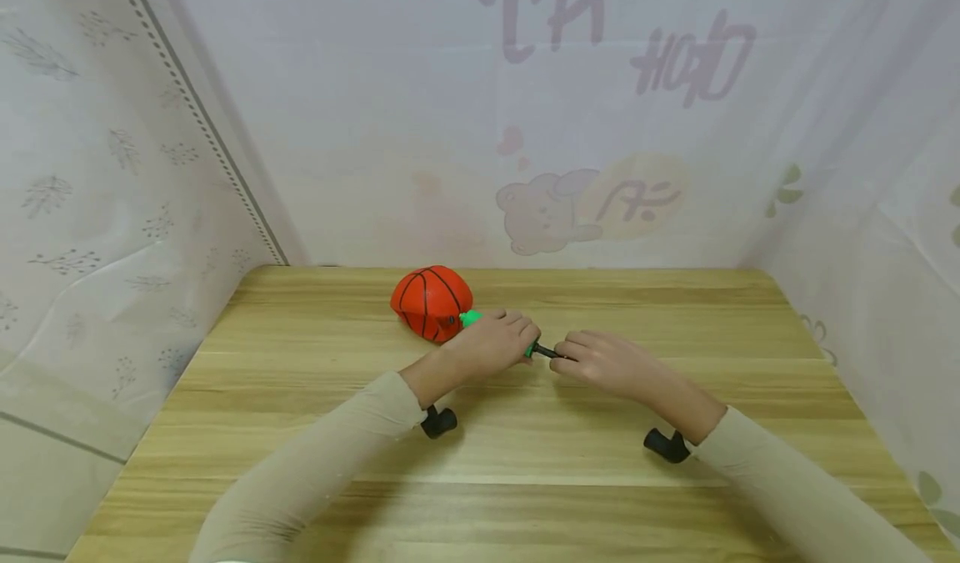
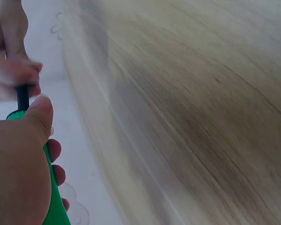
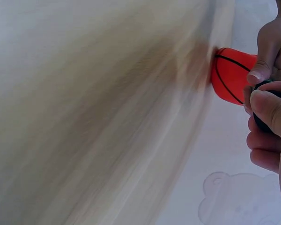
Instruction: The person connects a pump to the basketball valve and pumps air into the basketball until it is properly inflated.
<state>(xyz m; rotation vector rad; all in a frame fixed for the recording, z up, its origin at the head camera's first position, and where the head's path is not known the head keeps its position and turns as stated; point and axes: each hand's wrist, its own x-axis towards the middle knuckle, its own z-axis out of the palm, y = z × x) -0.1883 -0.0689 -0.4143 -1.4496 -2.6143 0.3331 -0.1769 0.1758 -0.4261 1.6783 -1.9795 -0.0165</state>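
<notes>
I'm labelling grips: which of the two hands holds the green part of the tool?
The left hand, curled round the green body; the right hand grips the black handle instead.

Bright red and green on grained wood

Seen from the head view's centre, the ball (image 1: 429, 292) at eight o'clock is red-orange with curving black lines. The tube (image 1: 470, 319) at six is bright green, the rod (image 1: 550, 352) at five black. Yellow-brown streaks grain the tabletop (image 1: 555, 446). Both sleeves (image 1: 315, 463), at seven and four, are plain beige. The pale lilac backdrop (image 1: 360, 113) carries mauve lettering (image 1: 558, 4) around one and a faded bear (image 1: 536, 217) at two. Grey sprigs pattern the whitish left cloth (image 1: 97, 213) at nine.
</notes>
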